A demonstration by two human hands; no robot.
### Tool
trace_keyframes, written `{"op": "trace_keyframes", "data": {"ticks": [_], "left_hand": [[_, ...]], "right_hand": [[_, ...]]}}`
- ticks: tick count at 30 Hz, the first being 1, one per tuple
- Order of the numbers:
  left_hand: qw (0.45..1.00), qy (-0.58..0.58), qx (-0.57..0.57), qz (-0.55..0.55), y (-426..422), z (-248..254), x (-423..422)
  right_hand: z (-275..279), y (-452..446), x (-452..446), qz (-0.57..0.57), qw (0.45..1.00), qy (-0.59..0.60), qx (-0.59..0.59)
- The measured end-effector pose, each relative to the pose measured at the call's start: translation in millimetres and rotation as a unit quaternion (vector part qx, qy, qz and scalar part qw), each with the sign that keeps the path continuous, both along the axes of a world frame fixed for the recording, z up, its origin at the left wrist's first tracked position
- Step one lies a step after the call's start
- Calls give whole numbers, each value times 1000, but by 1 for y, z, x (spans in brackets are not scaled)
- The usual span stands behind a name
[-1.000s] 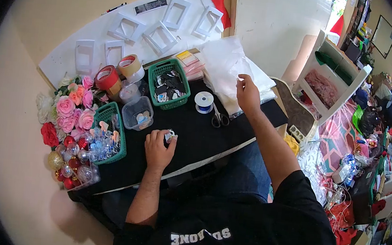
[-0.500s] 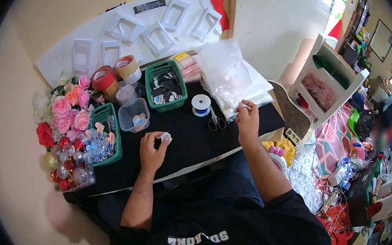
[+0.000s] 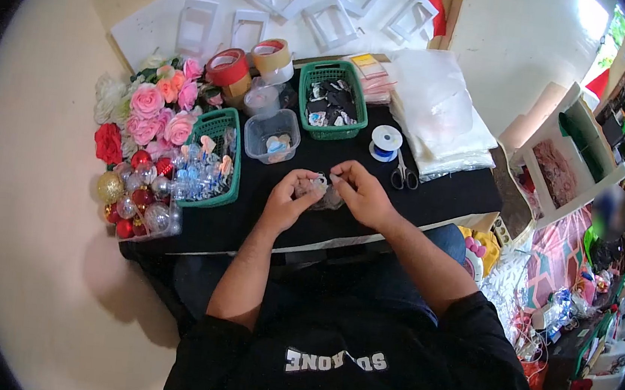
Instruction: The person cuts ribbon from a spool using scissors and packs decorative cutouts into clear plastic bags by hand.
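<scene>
Near the front edge of the black cloth [image 3: 249, 226], my left hand [image 3: 292, 199] pinches a small white cutout [image 3: 321, 181]. Close beside it on the right, my right hand [image 3: 361, 194] has thumb and fingers pressed together; what they hold is too small to name. A greyish, see-through piece [image 3: 329, 200] lies between and below the fingertips. Beyond the hands are a clear plastic tub [image 3: 272, 136] with small cutouts, a white spool with blue on it [image 3: 385, 143] and black scissors [image 3: 403, 175].
A green basket [image 3: 333, 98] holds black and white pieces; another green basket [image 3: 214, 157] holds blue and clear items. Artificial flowers [image 3: 147, 100], ornaments [image 3: 135, 200], tape rolls [image 3: 228, 70] and plastic sheets [image 3: 441, 110] surround the work area. White frames [image 3: 329, 22] stand behind.
My right hand has moved from beside the plastic sheets to my left hand, and a greyish see-through piece now shows between them. The view has shifted, so the table items appear farther right.
</scene>
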State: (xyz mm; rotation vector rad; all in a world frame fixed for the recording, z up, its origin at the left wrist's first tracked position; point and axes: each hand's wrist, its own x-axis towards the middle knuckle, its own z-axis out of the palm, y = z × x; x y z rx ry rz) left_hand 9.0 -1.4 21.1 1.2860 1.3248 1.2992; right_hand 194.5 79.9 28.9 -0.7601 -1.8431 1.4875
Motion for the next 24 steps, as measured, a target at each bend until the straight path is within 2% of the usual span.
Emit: {"op": "trace_keyframes", "data": {"ticks": [2,5,8,12,14,15,17,19,24], "left_hand": [[1000,-25,-16,9,3,-3,0],[996,-83,26,33,5,-9,-2],[992,-86,35,86,5,-15,-6],[992,-92,50,75,7,-18,-9],[991,-101,47,77,7,-14,-8],[990,-119,41,70,5,-13,-6],[988,-135,36,62,6,-10,-7],[982,-152,61,99,5,-9,-7],[989,-132,36,58,2,-8,-8]], "right_hand": [[-5,10,-7,4,1000,26,3],[-13,20,-16,18,997,69,-42],[-7,15,-21,10,995,27,-98],[-16,21,-22,63,995,-11,-79],[-12,15,-25,57,993,56,-89],[-16,15,-24,57,993,54,-91],[-26,18,-25,60,998,27,-20],[-27,17,-24,49,999,6,-18],[-21,13,-24,23,1000,-4,1]]}}
